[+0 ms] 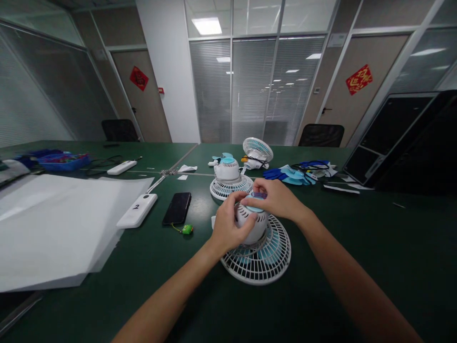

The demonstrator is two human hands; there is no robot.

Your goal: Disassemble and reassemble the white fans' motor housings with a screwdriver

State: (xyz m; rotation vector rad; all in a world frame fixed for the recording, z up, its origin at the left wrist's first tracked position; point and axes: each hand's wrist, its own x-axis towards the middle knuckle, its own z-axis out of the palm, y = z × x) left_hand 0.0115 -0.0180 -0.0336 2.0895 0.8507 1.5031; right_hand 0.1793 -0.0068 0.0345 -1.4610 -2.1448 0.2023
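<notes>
A small white electric fan [262, 264] lies face down on the dark green table, its round grille on the tabletop and its motor housing pointing up. My left hand [230, 224] is wrapped round the left side of the housing, thumb across its front. My right hand [280, 197] is closed above the light-blue top of the housing, pinching a small purple cylinder [259, 195]; the fingers partly cover it. Whether the cylinder sits in the housing or only on it, I cannot tell.
Behind stand a second face-down fan [232, 186] and a tilted fan [257, 147]. To the left lie a black phone [177, 208] with a green charm [187, 229], a white power bank [137, 211] and white sheets [60, 228]. Blue gloves [296, 175] lie back right, near a black case [389, 138].
</notes>
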